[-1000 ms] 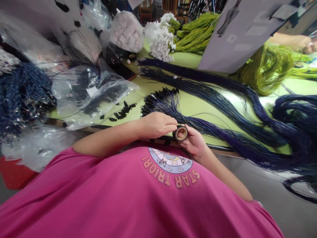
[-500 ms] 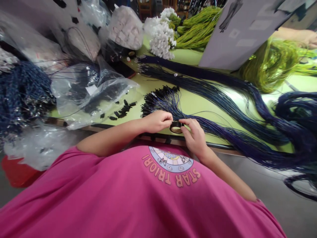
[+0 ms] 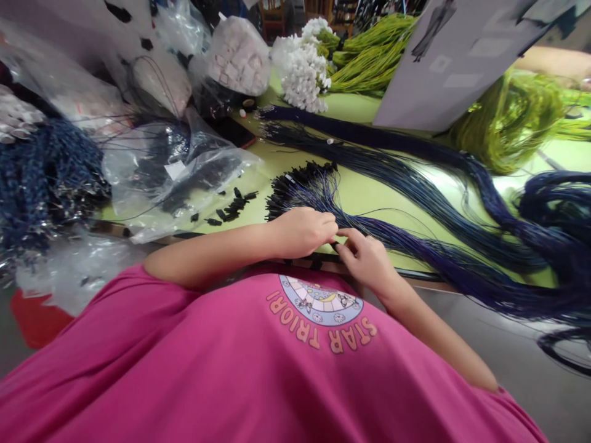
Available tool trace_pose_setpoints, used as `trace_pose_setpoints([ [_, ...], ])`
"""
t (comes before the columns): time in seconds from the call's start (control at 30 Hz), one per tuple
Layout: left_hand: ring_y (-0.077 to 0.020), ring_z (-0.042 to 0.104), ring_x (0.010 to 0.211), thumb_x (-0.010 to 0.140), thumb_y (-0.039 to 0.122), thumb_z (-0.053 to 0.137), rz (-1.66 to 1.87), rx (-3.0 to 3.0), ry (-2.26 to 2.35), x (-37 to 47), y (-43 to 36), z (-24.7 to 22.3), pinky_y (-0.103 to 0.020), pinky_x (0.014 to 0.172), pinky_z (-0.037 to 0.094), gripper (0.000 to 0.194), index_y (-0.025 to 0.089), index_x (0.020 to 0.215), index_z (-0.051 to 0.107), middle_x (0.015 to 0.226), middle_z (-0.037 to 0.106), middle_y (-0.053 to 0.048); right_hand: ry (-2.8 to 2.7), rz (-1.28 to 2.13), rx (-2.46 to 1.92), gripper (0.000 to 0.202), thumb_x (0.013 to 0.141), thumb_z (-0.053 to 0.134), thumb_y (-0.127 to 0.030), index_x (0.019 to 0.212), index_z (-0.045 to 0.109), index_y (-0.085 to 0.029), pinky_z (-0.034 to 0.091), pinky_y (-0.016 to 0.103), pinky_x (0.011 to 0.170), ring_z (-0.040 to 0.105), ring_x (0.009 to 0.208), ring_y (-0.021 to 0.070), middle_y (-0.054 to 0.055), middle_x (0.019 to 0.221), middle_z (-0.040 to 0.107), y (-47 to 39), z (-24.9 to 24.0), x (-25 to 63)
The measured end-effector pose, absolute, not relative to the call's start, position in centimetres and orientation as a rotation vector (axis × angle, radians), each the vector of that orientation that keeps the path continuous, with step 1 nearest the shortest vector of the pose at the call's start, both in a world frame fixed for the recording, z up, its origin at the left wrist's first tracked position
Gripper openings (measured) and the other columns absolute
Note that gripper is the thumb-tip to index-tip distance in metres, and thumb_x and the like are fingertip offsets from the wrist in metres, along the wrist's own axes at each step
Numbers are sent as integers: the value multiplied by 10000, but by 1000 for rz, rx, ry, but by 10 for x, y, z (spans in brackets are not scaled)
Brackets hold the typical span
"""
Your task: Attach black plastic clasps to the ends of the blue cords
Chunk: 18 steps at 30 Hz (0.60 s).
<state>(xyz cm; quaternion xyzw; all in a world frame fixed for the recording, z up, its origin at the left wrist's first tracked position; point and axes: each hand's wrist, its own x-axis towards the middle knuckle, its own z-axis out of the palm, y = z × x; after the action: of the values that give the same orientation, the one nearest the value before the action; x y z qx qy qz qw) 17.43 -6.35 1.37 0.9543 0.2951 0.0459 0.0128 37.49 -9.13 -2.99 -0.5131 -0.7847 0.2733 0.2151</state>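
Observation:
My left hand (image 3: 308,232) is closed, back upward, over a roll of black tape (image 3: 334,245). Only a small dark edge of the roll shows between my hands; the rest lies hidden under the left one. My right hand (image 3: 364,253) pinches that edge between thumb and fingers, its fingertips meeting those of the left. Just beyond them, a bundle of dark blue wires (image 3: 344,215) runs off to the right. Its left end carries a cluster of black connectors (image 3: 286,187).
Loose black connectors (image 3: 231,209) lie left of the bundle, beside a clear plastic bag (image 3: 175,175). More dark wire bundles (image 3: 392,144) stretch across the green table (image 3: 364,184). Yellow-green wires (image 3: 512,117) and a grey panel (image 3: 415,92) stand behind. Another person's arm (image 3: 554,61) shows far right.
My left hand has moved right and turned over, covering the tape roll that was plainly visible between both hands. My right hand stays at nearly the same place.

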Motion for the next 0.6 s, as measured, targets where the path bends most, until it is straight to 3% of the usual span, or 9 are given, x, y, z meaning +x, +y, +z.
trace_pose_setpoints([
  [0.17, -200, 619, 807, 964, 346, 391, 154, 3000, 1009, 193, -36, 15, -313, 675, 404, 325, 117, 982, 622, 936, 651, -112, -2123, 513, -1574, 209, 850, 533, -322, 728, 659, -208, 362, 279, 581, 555, 562, 151, 18, 632, 659, -84, -27, 402],
  [0.27, -272, 564, 1122, 842, 441, 605, 128, 2996, 1013, 200, -16, 8, -345, 893, 418, 481, 99, 1179, 574, 1199, 618, -162, -1843, 560, -1620, 189, 828, 577, -315, 699, 648, -195, 373, 265, 553, 520, 510, 130, -8, 549, 608, -87, -30, 422],
  [0.33, -318, 454, 1281, 756, 403, 692, -40, 3058, 900, 207, -5, 0, -420, 1045, 329, 604, 111, 1262, 539, 1307, 578, -173, -1632, 694, -1610, 209, 833, 599, -345, 697, 635, -190, 374, 255, 514, 490, 462, 115, -31, 490, 559, -91, -32, 431],
  [0.43, -319, 551, 1148, 745, 257, 641, -364, 3038, 940, 219, 8, -10, -509, 1091, 236, 422, 112, 1140, 631, 1152, 670, -175, -1410, 792, -1551, 212, 831, 631, -365, 719, 636, -185, 369, 244, 480, 469, 430, 99, -47, 474, 538, -99, -35, 436],
  [0.5, -298, 619, 970, 736, 181, 584, -538, 2990, 991, 226, 17, -15, -525, 1057, 255, 269, 117, 971, 697, 979, 714, -160, -1330, 842, -1495, 191, 822, 652, -346, 724, 639, -183, 363, 236, 470, 470, 430, 91, -47, 479, 537, -104, -36, 433],
  [0.6, -285, 630, 914, 716, 175, 555, -615, 2946, 1012, 228, 30, -18, -466, 981, 326, 228, 135, 863, 724, 915, 723, -148, -1120, 1136, -1345, 197, 798, 678, -348, 702, 614, -188, 327, 215, 433, 442, 419, 76, -52, 477, 508, -109, -39, 421],
])
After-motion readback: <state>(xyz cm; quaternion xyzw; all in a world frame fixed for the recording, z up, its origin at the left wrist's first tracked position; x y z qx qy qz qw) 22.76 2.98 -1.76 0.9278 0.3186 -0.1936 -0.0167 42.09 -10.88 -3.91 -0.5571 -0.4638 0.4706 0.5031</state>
